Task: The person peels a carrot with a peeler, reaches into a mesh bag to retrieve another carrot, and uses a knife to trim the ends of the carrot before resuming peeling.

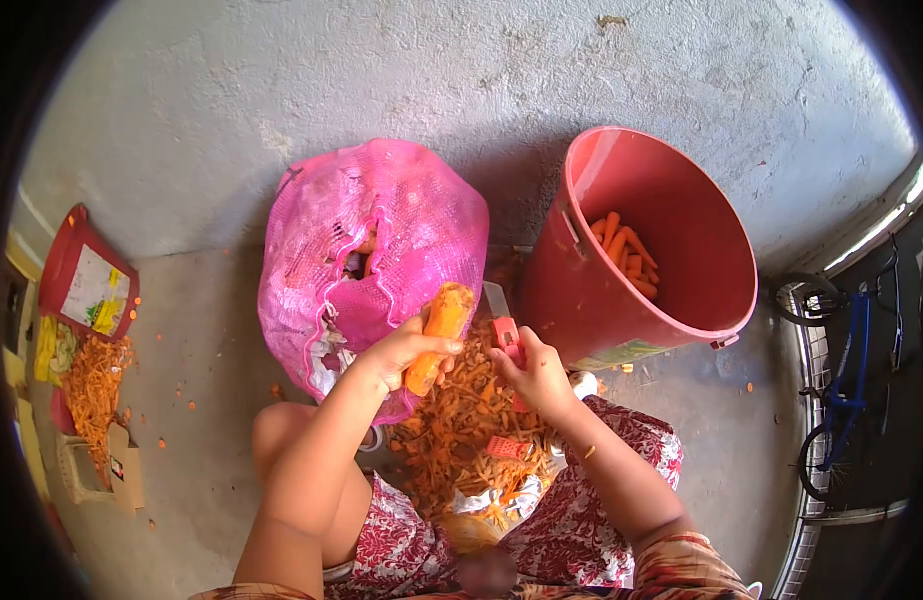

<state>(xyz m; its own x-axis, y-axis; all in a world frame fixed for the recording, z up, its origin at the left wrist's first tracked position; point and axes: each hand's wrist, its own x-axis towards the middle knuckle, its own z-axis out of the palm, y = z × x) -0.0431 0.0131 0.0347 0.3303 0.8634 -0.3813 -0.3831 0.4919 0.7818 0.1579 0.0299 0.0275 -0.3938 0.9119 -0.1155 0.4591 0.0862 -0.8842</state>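
My left hand [407,352] is wrapped round a thick carrot [444,325], which it holds upright and slightly tilted; its orange surface has brownish patches at the top. Just to the right, my right hand [537,372] grips a knife [507,335] with a pinkish-red handle and a short grey blade. The blade points up and stands apart from the carrot. Below both hands, between my legs, lies a heap of carrot peelings [452,430]. A small red piece with a lattice pattern [509,447] rests on the heap.
A pink mesh sack [422,215] with carrots inside stands ahead on the left. At the right, a tall red bucket [702,250] holds several carrots [627,255]. Far left are a tipped red bucket [57,265] and more peelings [97,385]. A blue bicycle [850,385] stands far right.
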